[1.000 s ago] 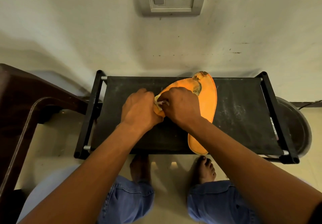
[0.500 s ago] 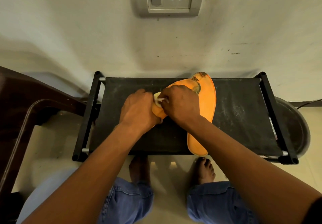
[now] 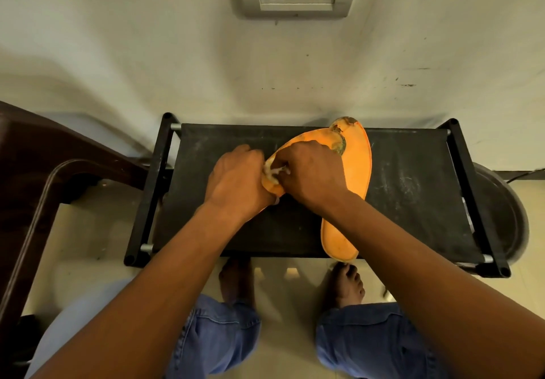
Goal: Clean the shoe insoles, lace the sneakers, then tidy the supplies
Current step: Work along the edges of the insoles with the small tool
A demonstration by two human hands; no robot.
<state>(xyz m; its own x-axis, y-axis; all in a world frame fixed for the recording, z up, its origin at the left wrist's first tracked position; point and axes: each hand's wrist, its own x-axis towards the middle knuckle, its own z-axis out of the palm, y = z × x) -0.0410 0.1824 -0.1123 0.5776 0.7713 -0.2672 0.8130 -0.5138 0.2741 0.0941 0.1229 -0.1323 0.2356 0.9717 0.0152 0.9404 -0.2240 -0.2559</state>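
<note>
**Wiping the heel end of the upper insole**

Head view: Two orange insoles lie crossed on the black table at the centre of the frame. The lower insole runs from the upper centre down toward the bottom edge of the table, its near end hanging just over the edge. The upper insole rests across it, its long axis slanting from upper right, where a dark stain shows, down to lower left.

The left hand curls around the lower-left end of that upper insole and holds it. The right hand sits on the insole just to the right, its fingers pinching a small whitish cloth against the orange surface between the two hands.

The stained end lies up and to the right of the right hand, along the insole's own axis; the right hand is nearer to it, so the wiping likely has to travel that way.
</note>
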